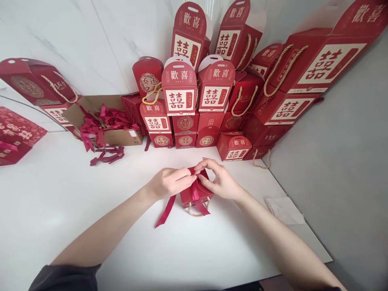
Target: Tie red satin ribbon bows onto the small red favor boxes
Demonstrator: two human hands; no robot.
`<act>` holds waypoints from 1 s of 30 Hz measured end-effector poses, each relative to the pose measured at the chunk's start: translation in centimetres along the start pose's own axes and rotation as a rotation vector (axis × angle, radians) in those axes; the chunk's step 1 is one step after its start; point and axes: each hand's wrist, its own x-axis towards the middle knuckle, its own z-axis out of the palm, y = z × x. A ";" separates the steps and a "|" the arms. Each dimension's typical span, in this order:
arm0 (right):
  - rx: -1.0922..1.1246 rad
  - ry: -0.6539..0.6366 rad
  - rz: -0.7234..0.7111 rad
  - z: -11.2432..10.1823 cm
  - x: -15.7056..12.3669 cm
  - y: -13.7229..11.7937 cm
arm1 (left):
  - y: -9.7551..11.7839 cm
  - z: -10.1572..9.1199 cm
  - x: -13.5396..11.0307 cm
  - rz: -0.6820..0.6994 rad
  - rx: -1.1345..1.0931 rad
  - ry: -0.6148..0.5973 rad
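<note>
A small red gift box [187, 199] stands on the white table in front of me, with a twisted cream rope handle [197, 214] hanging at its near side. Dark pink ribbon [166, 212] lies over its top, one tail trailing left onto the table and another down the front. My left hand [169, 182] is closed, its thumb and forefinger pinching the ribbon above the box. From the right, my right hand [220, 180] curls round with fingertips close together at the same spot, also on the ribbon. The fingertips partly hide the box's top.
Red gift boxes [181, 95] are stacked several high along the back wall and right side. A cardboard box [121, 137] of ribbons stands at the back left, with a loose dark ribbon [107, 155] before it. A pale flat packet [285, 210] lies at right.
</note>
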 end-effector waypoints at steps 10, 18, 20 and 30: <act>0.281 -0.077 0.150 -0.5 -0.1 -0.4 | 0.1 0.0 0.3 -0.008 -0.050 0.013; 0.399 -0.115 0.192 -0.7 -0.5 -0.4 | 0.2 0.1 0.3 -0.011 -0.067 0.014; 0.249 -0.066 0.163 -0.3 -0.6 -0.7 | 0.2 0.1 0.3 -0.011 -0.068 0.015; -0.538 0.397 0.006 -3.7 -1.1 1.3 | 0.1 -0.1 0.5 0.024 -0.072 0.010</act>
